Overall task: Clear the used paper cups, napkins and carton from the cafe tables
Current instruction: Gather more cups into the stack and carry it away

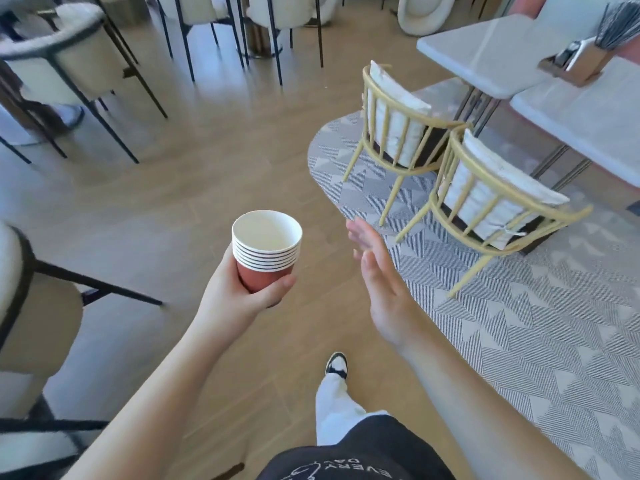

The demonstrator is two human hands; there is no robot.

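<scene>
cup stack [266,247]: light, crushable, gripped low | my left hand [239,289] wraps its base | right hand [379,282] beside stack, empty, fingers spread

1. A wood-plank floor [214,161] fills the middle of the view.
2. A grey rug [519,323] with a pale triangle pattern lies on the right, its rounded edge on the planks.
3. Two yellow spindle-back chairs [398,123] [491,209] with white cushions stand on the rug, touching at the armrests.
4. Two pale desks [485,53] [585,123] stand just behind the chairs.
5. A wooden holder [575,62] sits where the desks meet.
6. Cream chairs on thin black legs [69,64] line the upper left.
7. Another padded cream chair [31,306] sits at the left edge.
</scene>
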